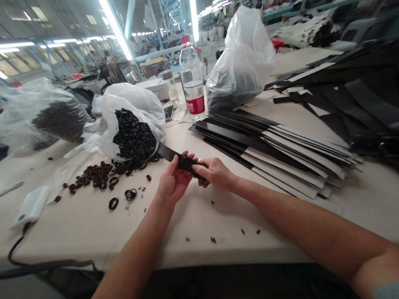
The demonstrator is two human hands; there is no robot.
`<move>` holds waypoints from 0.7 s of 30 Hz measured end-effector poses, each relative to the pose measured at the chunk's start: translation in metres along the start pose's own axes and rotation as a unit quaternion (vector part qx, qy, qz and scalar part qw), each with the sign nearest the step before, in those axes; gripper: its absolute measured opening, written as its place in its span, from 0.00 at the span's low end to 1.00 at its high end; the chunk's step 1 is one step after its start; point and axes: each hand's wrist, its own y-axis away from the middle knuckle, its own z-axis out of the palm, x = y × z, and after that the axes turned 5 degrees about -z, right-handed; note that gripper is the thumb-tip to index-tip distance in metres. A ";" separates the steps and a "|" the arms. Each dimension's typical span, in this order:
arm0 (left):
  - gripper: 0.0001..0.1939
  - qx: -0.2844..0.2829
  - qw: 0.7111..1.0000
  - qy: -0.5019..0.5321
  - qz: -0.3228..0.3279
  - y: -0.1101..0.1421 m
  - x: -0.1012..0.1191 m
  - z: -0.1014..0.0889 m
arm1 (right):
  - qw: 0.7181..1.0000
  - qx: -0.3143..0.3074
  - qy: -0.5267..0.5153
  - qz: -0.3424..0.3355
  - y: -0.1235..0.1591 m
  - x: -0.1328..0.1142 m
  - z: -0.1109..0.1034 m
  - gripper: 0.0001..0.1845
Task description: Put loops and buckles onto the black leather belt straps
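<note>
A black belt strap [167, 152] is held in both hands over the middle of the table, its free end pointing away toward the left. My left hand [174, 182] is closed on it from below, with the thumb on top. Close beside it, my right hand [217, 172] grips the near end, thumb pressed on the strap; that end is partly hidden by the fingers. Left of the hands, black belt loops [133, 137] spill from an open plastic bag [148, 100]. Small dark brown loops [96, 175] are heaped next to them, and a few black rings [113, 203] lie apart.
Black and white strips [277, 146] are stacked right of my hands, with dark belts [371, 104] beyond. A plastic bottle [192, 82] and a tied bag [243, 56] stand behind. A white box-shaped device [31, 207] with a cable lies left. Tiny dark pieces [213, 240] dot the front edge.
</note>
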 end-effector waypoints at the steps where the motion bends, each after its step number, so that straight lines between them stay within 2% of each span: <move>1: 0.11 0.001 1.000 -0.002 -0.006 0.000 -0.001 0.001 | 1.000 0.003 0.007 0.002 0.000 0.000 0.000 0.16; 6: 0.10 0.006 0.999 -0.031 -0.027 0.001 -0.008 0.002 | 0.999 0.011 0.046 0.018 -0.002 -0.004 0.002 0.15; 13: 0.07 -0.008 1.000 -0.004 0.025 0.001 -0.010 0.003 | 0.990 0.014 0.137 0.010 -0.003 -0.012 0.000 0.14; 21: 0.09 -0.038 0.992 -0.095 0.068 -0.001 -0.015 0.003 | 0.960 0.002 0.279 -0.009 0.001 -0.029 0.002 0.17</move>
